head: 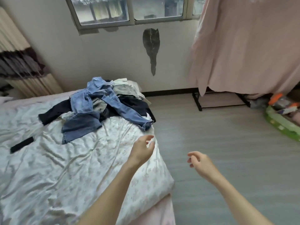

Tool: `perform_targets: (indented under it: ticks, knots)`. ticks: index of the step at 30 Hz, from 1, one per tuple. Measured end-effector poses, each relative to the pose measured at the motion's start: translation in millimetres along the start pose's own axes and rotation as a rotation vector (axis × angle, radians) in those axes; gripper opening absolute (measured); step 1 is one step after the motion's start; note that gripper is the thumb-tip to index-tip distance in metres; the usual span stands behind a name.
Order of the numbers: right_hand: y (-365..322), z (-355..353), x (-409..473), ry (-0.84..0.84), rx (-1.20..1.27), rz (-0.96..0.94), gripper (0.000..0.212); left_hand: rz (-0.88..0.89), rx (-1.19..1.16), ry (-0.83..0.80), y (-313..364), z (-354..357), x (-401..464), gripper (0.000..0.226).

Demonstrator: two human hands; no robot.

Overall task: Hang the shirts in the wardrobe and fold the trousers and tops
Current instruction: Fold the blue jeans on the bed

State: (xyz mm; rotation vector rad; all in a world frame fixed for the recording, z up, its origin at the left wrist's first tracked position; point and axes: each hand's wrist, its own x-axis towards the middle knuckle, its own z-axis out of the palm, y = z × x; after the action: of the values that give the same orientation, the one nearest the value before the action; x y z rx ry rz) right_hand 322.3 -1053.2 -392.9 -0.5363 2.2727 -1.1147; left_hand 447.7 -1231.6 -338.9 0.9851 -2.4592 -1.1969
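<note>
A pile of clothes (103, 103) lies at the far corner of the bed (48, 168): blue jeans (123, 109) on top, dark garments and pale tops under them. My left hand (142, 150) hovers over the bed's right edge, just short of the pile, fingers loosely curled and empty. My right hand (199, 161) hangs over the floor to the right of the bed, fingers relaxed, holding nothing. A wardrobe rack under a pink cover (243, 46) stands at the right wall.
A black flat object (21, 145) lies on the sheet at the left. Grey floor (211, 135) stretches between bed and rack. A green container with colourful items (282, 120) sits at the far right. Folded curtains (17, 62) hang at the left, a window (129, 10) above.
</note>
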Motion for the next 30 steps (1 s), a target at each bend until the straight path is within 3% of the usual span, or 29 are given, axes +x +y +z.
perform_targets:
  ticks: [8,15,23,30]
  knots:
    - [-32.4,-54.1,151.1,-0.210,-0.033,-0.123,0.024,-0.173,-0.032,0.193,20.5,24.3,124.0,0.031]
    - [-127.8,-50.1,335.7,-0.361,-0.116,-0.265,0.030,-0.291,-0.125,0.382,29.5,2.8,282.6,0.030]
    - [-208.0,15.7,468.6,-0.574,-0.164,-0.327,0.036,-0.458,-0.086,0.500,-14.0,-53.8,384.5,0.029]
    - [-310.2,142.0,611.7,-0.726,-0.271,-0.472,0.036,-0.632,-0.030,0.593,-117.1,-147.5,509.9,0.030]
